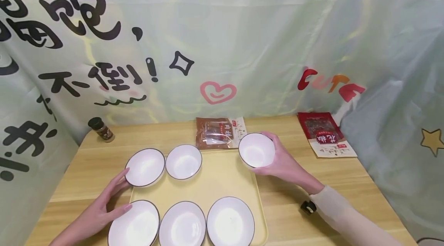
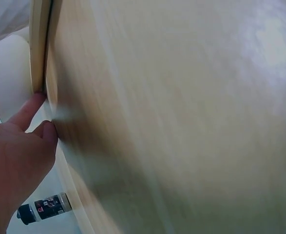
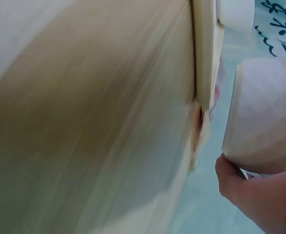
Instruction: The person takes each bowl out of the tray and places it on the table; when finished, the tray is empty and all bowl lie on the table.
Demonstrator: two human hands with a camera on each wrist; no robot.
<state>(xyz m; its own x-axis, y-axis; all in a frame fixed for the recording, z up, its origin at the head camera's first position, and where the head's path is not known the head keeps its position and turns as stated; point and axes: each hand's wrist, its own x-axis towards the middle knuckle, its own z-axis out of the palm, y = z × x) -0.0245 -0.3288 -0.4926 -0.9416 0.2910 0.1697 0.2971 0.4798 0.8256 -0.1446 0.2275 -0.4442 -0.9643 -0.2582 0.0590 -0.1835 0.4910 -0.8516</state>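
Observation:
My right hand (image 1: 282, 161) grips a white dark-rimmed bowl (image 1: 256, 150) by its right side, over the far right corner of the yellow tray (image 1: 222, 176). In the right wrist view, the thumb lies at the rim of that bowl (image 3: 264, 117). At the tray's left edge, my left hand (image 1: 100, 209) has its fingers spread, fingertips by the far left bowl (image 1: 145, 167) and thumb over the near left bowl's rim (image 1: 134, 224). Beside the far left bowl sits another bowl (image 1: 184, 162). The near row continues with a middle bowl (image 1: 182, 224) and a right bowl (image 1: 230, 223).
A brown spice packet (image 1: 220, 133) lies behind the tray, and a red packet (image 1: 326, 135) at the far right. One black-capped jar (image 1: 101, 129) lies far left. A small black object (image 1: 308, 207) is beside the right sleeve. Printed cloth (image 1: 263, 53) hangs behind the wooden table (image 1: 295, 215).

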